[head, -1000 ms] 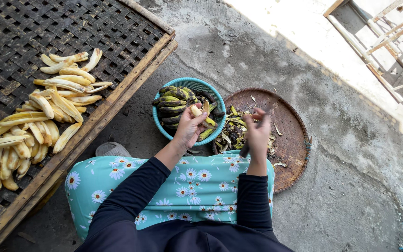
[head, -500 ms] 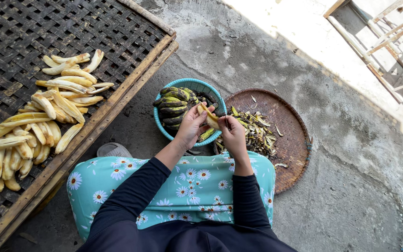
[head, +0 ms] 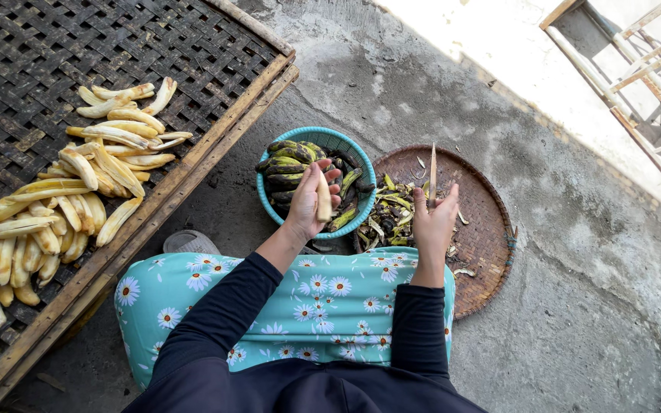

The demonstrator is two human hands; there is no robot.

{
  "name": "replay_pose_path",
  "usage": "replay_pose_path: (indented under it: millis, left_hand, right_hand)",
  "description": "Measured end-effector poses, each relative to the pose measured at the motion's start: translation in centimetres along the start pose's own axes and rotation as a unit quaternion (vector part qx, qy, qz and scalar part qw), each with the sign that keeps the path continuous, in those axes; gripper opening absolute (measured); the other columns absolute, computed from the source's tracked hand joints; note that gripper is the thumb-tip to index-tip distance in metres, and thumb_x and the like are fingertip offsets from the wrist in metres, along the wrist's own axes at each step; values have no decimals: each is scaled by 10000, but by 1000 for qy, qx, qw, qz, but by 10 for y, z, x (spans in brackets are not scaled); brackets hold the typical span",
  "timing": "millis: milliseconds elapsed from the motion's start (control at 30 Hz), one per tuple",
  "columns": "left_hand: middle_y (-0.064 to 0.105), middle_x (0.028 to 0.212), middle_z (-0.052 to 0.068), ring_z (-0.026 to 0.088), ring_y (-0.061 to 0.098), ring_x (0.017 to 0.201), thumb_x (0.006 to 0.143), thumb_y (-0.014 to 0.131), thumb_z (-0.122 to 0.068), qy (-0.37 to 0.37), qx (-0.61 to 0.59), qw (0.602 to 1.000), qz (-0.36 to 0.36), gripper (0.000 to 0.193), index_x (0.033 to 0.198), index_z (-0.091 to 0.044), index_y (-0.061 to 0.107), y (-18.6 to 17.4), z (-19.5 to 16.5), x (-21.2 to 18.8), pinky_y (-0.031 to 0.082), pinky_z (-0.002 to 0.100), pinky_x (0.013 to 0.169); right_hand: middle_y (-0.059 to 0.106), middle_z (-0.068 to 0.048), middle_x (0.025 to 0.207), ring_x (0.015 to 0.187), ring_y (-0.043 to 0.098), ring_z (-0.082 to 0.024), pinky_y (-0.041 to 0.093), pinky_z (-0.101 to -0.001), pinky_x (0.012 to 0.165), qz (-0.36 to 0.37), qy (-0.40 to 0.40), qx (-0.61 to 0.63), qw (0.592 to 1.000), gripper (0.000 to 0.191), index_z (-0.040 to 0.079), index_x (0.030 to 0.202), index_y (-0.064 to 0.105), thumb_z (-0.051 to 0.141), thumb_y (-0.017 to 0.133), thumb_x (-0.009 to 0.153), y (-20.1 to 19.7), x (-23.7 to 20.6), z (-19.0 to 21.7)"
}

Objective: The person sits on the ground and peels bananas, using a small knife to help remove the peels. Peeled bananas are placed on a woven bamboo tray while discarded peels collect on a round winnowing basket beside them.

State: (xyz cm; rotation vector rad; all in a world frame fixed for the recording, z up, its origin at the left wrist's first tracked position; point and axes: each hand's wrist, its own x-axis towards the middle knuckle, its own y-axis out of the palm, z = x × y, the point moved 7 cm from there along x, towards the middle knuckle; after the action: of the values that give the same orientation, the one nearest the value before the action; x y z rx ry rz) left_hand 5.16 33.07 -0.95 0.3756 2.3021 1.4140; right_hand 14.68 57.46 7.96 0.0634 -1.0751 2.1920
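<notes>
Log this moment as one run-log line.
left hand: holds peeled pale banana | right hand: holds thin peel strip | below: round teal plastic basket, round brown woven tray

Long dark navy sleeves (head: 216, 321) on both arms, snug, cuffs ending at wrists. Left hand (head: 309, 200) and right hand (head: 432, 223) bare, no gloves, no rings visible. Dark navy top near bottom edge. Lap covered by turquoise cloth (head: 323, 302), white daisy print, yellow centres.
</notes>
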Motion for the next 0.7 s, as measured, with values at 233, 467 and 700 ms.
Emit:
replay_pose_path:
  millis: [233,467,700]
  left_hand:
    - [618,1108,13,94,589,873,1110,453,-364,114,-10,988,-105,265,1203,-139,555,-26,-32,8,539,268,675]
    - [641,1079,27,103,563,805,1090,366,-434,167,-21,974,-152,397,1244,-131,570,-33,-57,6,515,269,611]
    - [599,1030,30,121,557,799,1111,392,-405,176,-84,971,-136,336,1205,-126,553,-31,-57,9,497,281,602]
  right_hand:
    - [540,26,887,616,446,-38,400,-218,507,314,41,347,883,574,128,1604,351,307,463,1070,62,-63,85]
    - [520,7,976,887,482,-87,438,-226,846,423,-133,323,836,584,71,1663,326,196,487,1116,71,-111,151]
    - [479,-92,1620,1222,556,-174,402,-292,1109,406,-170,301,846,552,41,1621,345,145,474,1094,72,-111,159]
